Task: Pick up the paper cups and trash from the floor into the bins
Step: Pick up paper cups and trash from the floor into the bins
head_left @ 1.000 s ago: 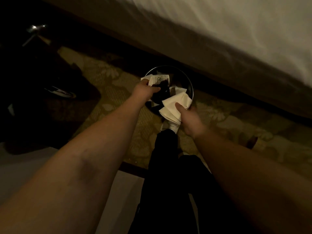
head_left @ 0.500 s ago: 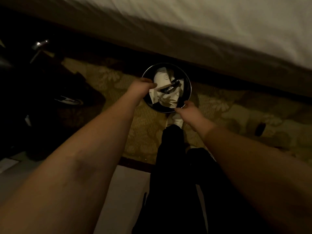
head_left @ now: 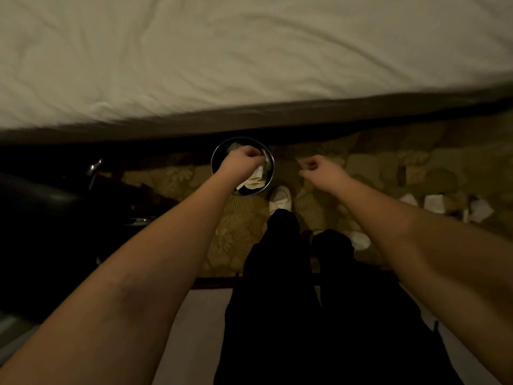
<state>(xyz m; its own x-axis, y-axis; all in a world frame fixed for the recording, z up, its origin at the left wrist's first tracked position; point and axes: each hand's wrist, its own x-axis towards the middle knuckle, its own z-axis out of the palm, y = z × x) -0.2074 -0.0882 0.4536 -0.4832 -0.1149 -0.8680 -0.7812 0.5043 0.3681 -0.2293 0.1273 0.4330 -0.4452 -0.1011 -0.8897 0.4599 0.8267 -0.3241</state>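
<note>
A round black bin (head_left: 215, 173) with a shiny rim stands on the carpet beside the bed. Crumpled white paper (head_left: 254, 181) lies inside it. My left hand (head_left: 241, 162) hovers over the bin's opening with its fingers curled, the knuckles close to the paper; I see nothing gripped in it. My right hand (head_left: 316, 166) is to the right of the bin, above the carpet, fingers curled and holding nothing. More white paper scraps (head_left: 434, 203) lie on the carpet at the far right.
The bed (head_left: 249, 65) with a white sheet fills the upper half. My legs in dark trousers and white shoes (head_left: 281, 198) stand just before the bin. A dark chair base (head_left: 94, 168) sits at the left. The patterned carpet (head_left: 238, 232) ends at a pale floor below.
Both hands let go of the white paper, which now lies in the bin. My right hand moved away to the right. The view tilted up, bringing floor scraps at right into sight.
</note>
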